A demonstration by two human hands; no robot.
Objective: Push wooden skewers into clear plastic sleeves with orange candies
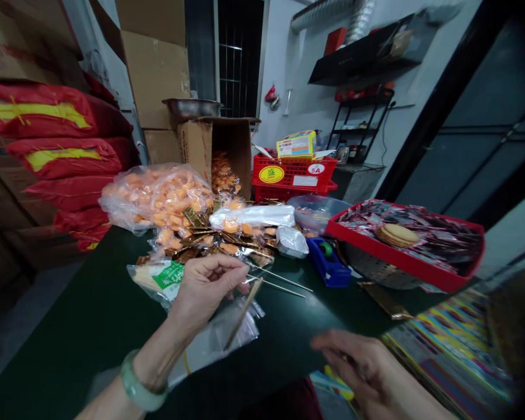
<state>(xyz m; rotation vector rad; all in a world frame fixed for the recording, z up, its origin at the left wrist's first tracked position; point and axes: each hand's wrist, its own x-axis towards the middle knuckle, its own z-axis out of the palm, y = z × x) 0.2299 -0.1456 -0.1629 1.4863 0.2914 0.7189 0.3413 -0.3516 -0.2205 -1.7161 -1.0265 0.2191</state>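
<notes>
My left hand [212, 283], with a pale green bangle on its wrist, is closed in a pinch on thin wooden sticks [282, 286] that point to the right. Just below it a flat brown strip [244, 315] rests on clear plastic bags [219, 335] on the dark green table [284, 338]. My right hand [354, 361] is low on the right near the table's front edge, blurred, its fingers partly curled; what it holds, if anything, is hidden. Left of my left hand lies a green and white packet [168, 277] of sticks.
Orange wrapped pieces [166, 192] and brown sachets [196, 240] are heaped at the back. A foil tray [292, 241], a blue tape dispenser [329, 262] and a red-rimmed box of sachets [457, 274] with round biscuits [397, 234] stand right. Colourful packaging [455, 350] lies front right.
</notes>
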